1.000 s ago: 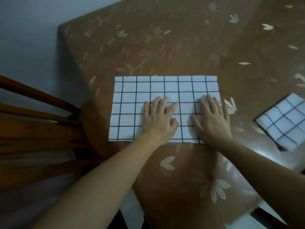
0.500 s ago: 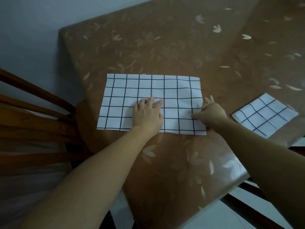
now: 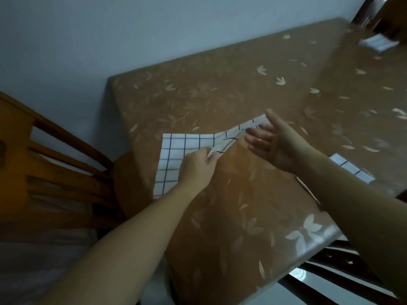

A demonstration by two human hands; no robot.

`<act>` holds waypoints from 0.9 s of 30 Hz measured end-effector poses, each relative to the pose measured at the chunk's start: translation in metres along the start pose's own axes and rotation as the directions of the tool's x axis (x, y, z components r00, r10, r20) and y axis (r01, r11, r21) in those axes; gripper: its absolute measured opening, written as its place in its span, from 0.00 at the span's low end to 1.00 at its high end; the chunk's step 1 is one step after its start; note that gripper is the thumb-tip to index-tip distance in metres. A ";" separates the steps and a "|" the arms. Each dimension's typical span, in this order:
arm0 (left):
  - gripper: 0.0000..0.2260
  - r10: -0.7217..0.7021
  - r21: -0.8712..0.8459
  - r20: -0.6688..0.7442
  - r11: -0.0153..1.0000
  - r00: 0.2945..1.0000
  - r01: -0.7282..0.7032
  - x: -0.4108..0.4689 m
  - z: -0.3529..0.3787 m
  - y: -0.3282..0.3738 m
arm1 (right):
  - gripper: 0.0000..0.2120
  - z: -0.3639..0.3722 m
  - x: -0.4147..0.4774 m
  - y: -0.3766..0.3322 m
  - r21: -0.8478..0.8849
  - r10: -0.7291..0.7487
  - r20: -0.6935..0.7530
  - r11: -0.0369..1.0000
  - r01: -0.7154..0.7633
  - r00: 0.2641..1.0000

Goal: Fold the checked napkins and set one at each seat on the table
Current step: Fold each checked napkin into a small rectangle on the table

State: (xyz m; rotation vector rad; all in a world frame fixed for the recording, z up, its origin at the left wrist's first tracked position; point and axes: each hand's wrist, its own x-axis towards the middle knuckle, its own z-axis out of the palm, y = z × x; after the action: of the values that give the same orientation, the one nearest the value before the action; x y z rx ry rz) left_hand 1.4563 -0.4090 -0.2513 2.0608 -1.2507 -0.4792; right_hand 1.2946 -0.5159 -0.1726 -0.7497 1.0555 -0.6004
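A white napkin with a black check (image 3: 176,155) lies near the left end of the brown leaf-patterned table (image 3: 231,89). Its left part rests flat; its right part is lifted off the cloth and bends upward. My left hand (image 3: 196,168) pinches the napkin's near edge at the bend. My right hand (image 3: 277,142) holds the raised far right corner between thumb and fingers, with the other fingers spread. A folded checked napkin (image 3: 350,170) lies at the right table edge, partly behind my right forearm. Another folded napkin (image 3: 378,44), blurred, sits at the far right.
A wooden chair (image 3: 55,172) stands against the table's left end, below a pale wall. Dark wooden chair parts (image 3: 387,16) show at the far right corner. The near table edge runs diagonally above a glossy floor (image 3: 330,289).
Both hands lay flat on the spread napkin, then my right hand took its right edge. Now the napkin's right half is lifted and swung over toward the left. The camera has tilted up.
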 end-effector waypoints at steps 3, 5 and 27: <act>0.09 -0.071 -0.354 0.063 0.931 0.996 0.088 0.013 -0.040 0.029 | 0.18 -0.005 -0.005 -0.020 -0.040 -0.109 -0.017 0.993 0.108 0.994; 0.07 -0.092 -0.564 0.138 0.811 0.986 0.155 0.020 -0.068 0.047 | 0.23 -0.013 -0.003 -0.023 -0.248 -0.187 -0.027 0.953 0.174 0.982; 0.42 -0.395 -0.599 0.465 0.518 0.792 0.610 0.008 -0.077 -0.002 | 0.39 -0.034 0.015 0.014 -0.392 -0.240 -0.159 0.906 0.162 0.958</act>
State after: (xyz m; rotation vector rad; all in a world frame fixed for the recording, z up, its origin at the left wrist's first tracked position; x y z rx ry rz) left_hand 1.5085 -0.3886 -0.1978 1.6154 -0.3774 -1.3480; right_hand 1.2700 -0.5267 -0.2020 -1.1639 1.3134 -0.6714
